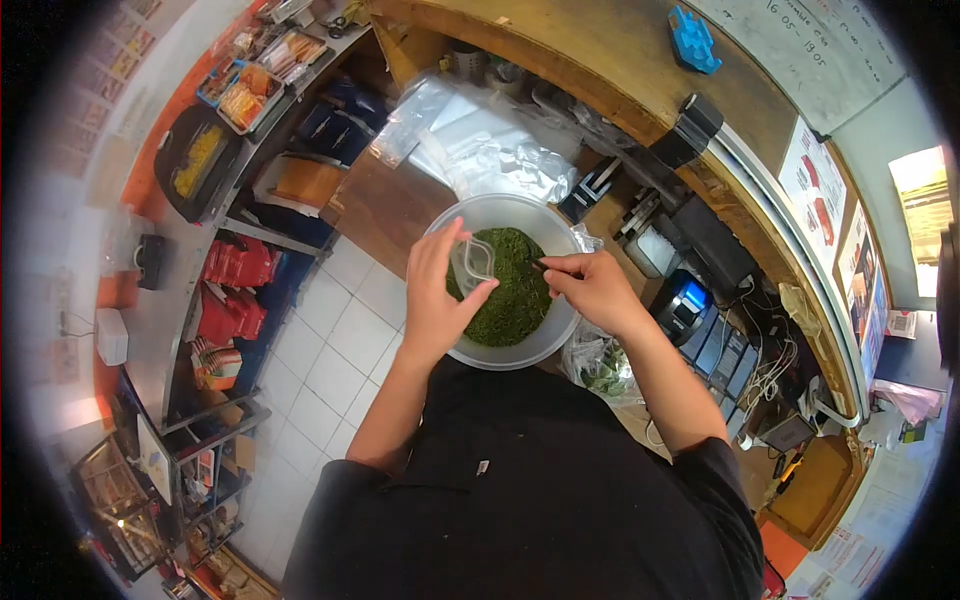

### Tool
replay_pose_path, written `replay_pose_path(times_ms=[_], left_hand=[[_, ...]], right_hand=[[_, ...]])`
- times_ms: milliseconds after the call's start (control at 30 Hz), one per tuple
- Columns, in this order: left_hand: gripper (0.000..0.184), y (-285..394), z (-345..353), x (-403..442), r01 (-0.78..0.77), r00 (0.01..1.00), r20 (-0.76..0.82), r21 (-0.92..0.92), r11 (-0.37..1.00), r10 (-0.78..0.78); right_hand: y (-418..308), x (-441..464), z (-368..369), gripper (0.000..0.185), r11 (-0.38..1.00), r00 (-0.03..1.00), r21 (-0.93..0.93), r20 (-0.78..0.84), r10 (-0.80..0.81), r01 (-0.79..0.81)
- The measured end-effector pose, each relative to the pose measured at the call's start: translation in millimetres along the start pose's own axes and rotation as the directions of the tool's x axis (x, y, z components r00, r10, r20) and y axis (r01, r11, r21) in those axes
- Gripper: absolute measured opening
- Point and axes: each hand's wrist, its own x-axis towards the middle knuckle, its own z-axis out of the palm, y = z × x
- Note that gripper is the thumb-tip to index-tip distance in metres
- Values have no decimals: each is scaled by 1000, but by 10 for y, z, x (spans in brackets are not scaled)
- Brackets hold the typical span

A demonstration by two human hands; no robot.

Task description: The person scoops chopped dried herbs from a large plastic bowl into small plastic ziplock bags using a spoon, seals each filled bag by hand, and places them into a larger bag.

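"Holding what in the left hand [437,305]?"
"Gripping a clear cup [474,266] over the bowl [548,345], apparently unfilled."
"And in the middle?"
"Seeing greens [510,312] in the bowl, already chopped fine. Can't judge the work left."
"And in the right hand [597,287]?"
"Pinching a thin dark thing [540,264], too small to identify."

Fairly bright, soft light fills the middle; white glare streaks the crumpled clear plastic sheets [490,150] by the far edge of the brown wooden tabletop [385,215]; a pale yellow, window-like panel [925,215] shines harshly at right.

Wide-angle distortion bows the long wooden counter [550,50]; the picture's corners go black; its left side is hazy, washed out and soft; its centre looks sharper.
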Motion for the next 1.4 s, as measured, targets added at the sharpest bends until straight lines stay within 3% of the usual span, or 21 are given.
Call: replay_pose_path(times_ms=[67,100,167,300,367,467,600,667,700,733,767,800,867,900,933,967,1000,1067,1167,1400], left_hand=[[86,24,115,3,-4,1000,1,55,998,4],[88,51,163,5,7,1000,-8,77,997,-6],[90,73,223,8,10,1000,-13,96,995,-9],[92,74,288,13,22,999,-35,90,996,-19],[92,80,289,-3,30,999,-39,94,995,-27],[90,75,293,-32,-42,992,-115,136,990,58],[85,107,309,-13,137,975,-165,-75,988,-148],[82,128,351,-37,201,962,-154,-162,966,-226],[78,101,407,-44,269,941,-64,-454,849,-333],[73,86,447,-55,327,913,57,-694,641,-404],[73,82,468,-83,329,914,62,-693,641,-402],[64,99,480,-95,331,915,82,-710,621,-395],[55,88,479,-90,336,917,108,-726,600,-383],[48,61,450,-87,313,930,79,-680,663,-359],[41,47,433,-90,289,942,52,-630,721,-332],[41,52,428,-106,295,942,64,-629,720,-330],[36,110,405,-90,281,943,40,-632,723,-331],[31,169,382,-75,271,944,29,-635,724,-327],[32,180,364,-109,298,945,69,-584,755,-319],[40,232,380,-162,263,965,169,-597,758,-202]], right_hand=[[88,3,35,27,986,984,43,-81,-156,159],[60,-27,44,27,986,984,45,-87,-158,163],[-28,-90,76,28,949,942,-124,-140,-305,289],[-9,-126,102,30,943,926,-158,-198,-321,293],[14,-130,104,31,955,897,-129,-329,-295,266],[177,-73,87,35,971,959,-196,-220,-177,134],[273,-49,274,35,896,942,-345,-84,-326,280],[158,-26,392,34,821,783,-203,-248,-570,534],[130,7,428,34,821,783,-203,-249,-570,533],[110,45,458,31,808,761,-153,-275,-588,569],[104,64,489,28,791,738,-103,-305,-602,603],[134,86,528,28,791,736,-104,-312,-601,602],[223,121,590,18,853,793,85,-425,-436,514],[229,111,583,18,855,793,86,-431,-431,511],[232,102,571,14,852,833,220,-426,-353,475],[236,80,562,10,832,869,352,-411,-275,430],[225,46,555,10,832,868,354,-419,-267,427],[178,-31,531,8,703,858,522,-441,-262,483],[187,-125,469,9,740,841,451,-459,-287,499],[267,-352,469,6,759,897,523,-406,-178,387]])
